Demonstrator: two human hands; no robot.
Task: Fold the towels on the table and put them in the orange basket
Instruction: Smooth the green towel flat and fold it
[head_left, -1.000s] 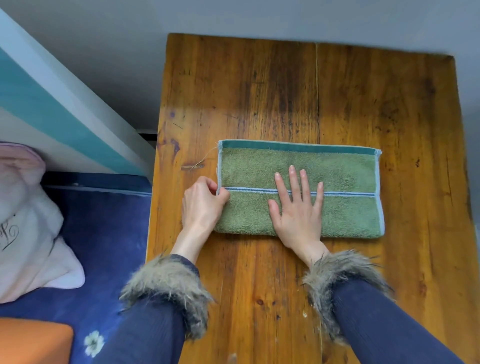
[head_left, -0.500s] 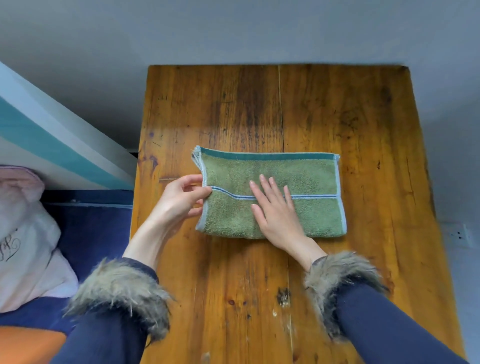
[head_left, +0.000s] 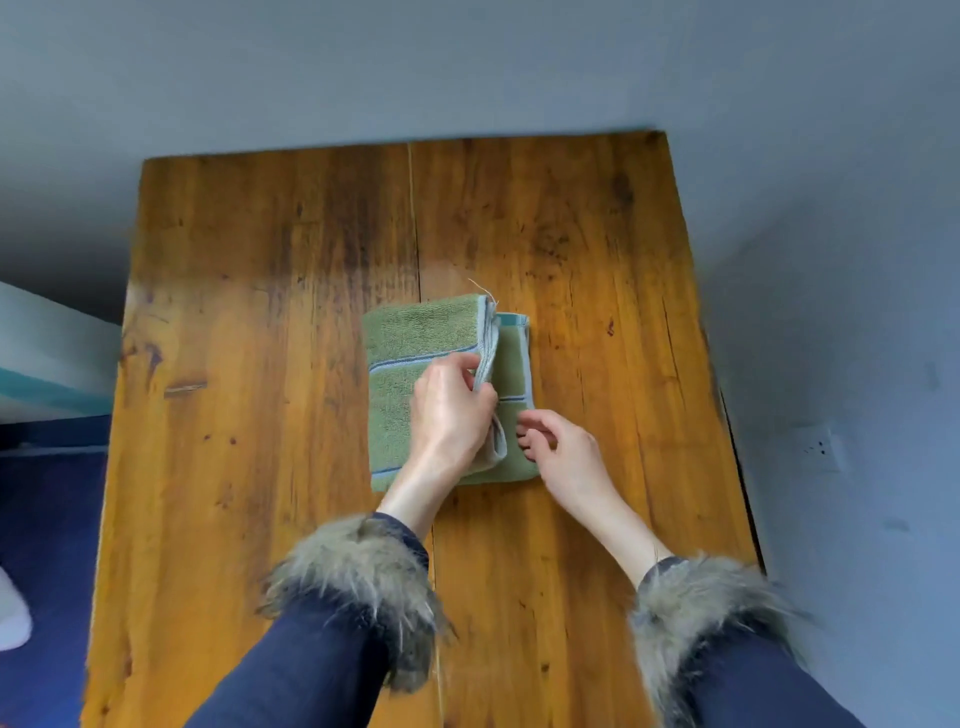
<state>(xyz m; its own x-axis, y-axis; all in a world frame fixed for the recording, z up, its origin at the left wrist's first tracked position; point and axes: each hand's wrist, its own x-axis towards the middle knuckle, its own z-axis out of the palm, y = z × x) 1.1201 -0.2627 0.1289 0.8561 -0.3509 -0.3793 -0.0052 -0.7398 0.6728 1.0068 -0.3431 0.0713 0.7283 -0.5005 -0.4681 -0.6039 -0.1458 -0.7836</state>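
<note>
Your left hand (head_left: 451, 410) fingers are pinching the pale-blue hemmed edge of the green terry towel (head_left: 415, 384), mid cross-fold, towel lying about mid wooden table (head_left: 249, 322). Right hand (head_left: 563, 452), fingers loosely curled, holds nothing, just beside that edge. Next I'd say: line up the hems, press flat. Orange basket isn't in view.

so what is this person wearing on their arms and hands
Both arms wear dark navy blue sleeves ending in shaggy grey-brown fur cuffs at the wrists. The left hand and right hand are bare: no gloves, rings or watch visible.
</note>
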